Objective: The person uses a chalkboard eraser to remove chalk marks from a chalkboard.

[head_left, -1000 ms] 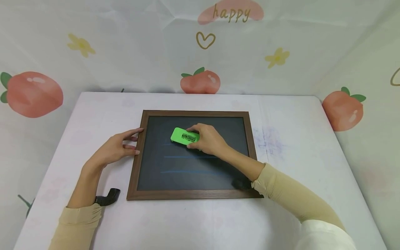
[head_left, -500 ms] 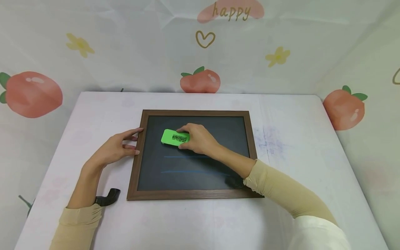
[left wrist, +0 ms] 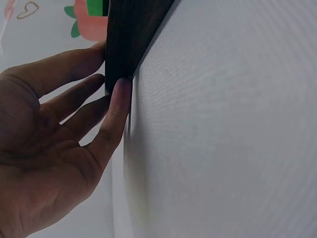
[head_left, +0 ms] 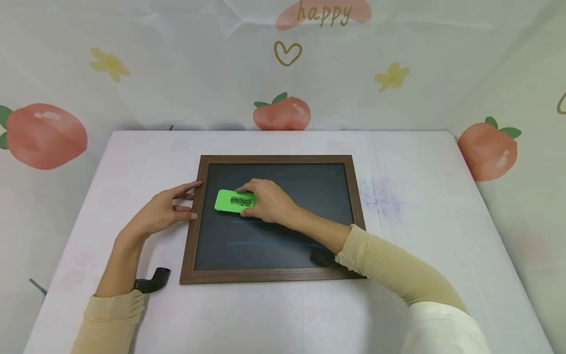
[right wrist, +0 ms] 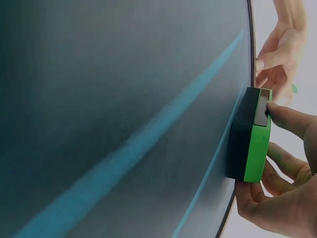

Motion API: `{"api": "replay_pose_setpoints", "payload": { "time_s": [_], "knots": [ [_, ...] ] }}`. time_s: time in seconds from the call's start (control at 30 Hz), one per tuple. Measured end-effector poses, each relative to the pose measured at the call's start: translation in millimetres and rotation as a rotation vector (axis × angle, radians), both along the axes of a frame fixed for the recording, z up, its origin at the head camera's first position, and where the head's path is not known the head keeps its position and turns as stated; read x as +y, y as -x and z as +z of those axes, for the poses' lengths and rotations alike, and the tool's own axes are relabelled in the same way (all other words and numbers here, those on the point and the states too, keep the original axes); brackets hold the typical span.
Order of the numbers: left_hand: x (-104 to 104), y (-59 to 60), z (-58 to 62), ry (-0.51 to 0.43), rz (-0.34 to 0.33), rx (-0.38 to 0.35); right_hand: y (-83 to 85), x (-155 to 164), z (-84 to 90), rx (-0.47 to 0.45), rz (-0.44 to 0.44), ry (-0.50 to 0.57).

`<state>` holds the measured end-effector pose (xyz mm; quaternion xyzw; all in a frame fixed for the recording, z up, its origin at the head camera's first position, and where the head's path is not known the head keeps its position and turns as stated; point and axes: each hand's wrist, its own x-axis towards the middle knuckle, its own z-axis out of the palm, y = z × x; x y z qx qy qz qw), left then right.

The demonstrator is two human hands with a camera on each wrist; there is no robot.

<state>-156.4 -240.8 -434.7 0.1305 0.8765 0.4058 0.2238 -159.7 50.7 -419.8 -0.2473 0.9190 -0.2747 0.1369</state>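
Fingers (head_left: 245, 189) of the right hand (head_left: 265, 202) pinch a green eraser (head_left: 233, 201) on the chalkboard (head_left: 283, 231); the left hand's (head_left: 161, 211) straight fingers (left wrist: 116, 106) touch its frame (head_left: 194, 221).

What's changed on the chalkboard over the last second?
The right hand slid the green block eraser leftward across the dark wood-framed chalkboard, toward its left edge, wiping away the top blue line. Its grip on the eraser is unchanged. The left hand stayed against the frame's left side; two blue lines remain.

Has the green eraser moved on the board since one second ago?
Yes. The eraser, gripped by the right hand, slid left across the board, toward its left frame edge.
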Motion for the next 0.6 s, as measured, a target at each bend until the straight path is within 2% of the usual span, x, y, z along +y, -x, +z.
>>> {"api": "replay_pose_setpoints", "payload": {
  "time_s": [0.2,0.4,0.6],
  "knots": [
    [0,-1.1,-0.8,-0.001,0.005,0.0,-2.0,-1,0.7,0.014,0.003,-0.028],
    [2,-1.1,0.7,-0.013,0.002,-0.022,-1.9,1,2.4,-0.008,-0.048,-0.046],
    [3,-2.4,3.2,0.01,-0.01,-0.012,0.8,10,2.2,-0.022,-0.105,-0.052]
  ]
}}
